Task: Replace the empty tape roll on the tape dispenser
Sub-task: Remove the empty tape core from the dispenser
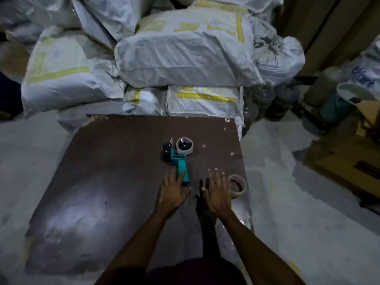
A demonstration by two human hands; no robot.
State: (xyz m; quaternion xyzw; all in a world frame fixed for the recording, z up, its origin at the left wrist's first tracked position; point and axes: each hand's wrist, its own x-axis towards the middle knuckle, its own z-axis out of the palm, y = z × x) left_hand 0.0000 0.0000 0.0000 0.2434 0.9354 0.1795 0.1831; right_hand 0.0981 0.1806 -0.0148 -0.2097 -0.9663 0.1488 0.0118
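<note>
A teal tape dispenser (179,161) lies on a dark brown board (115,182), handle toward me, with a thin roll (184,146) mounted at its far end beside the black blade part. My left hand (172,191) is spread open over the near end of the handle, one finger lying on it. My right hand (218,192) is flat and open on the board, just right of the handle. A clear tape roll (237,186) lies flat at the board's right edge, touching or just beside my right hand's fingers.
Stacked white sacks (181,50) with yellow tape crowd the far side of the board. Dark plastic bottles (265,99) stand at the back right. Cardboard boxes (345,157) and a cup sit on the right. Pale sheeting covers the floor around the board.
</note>
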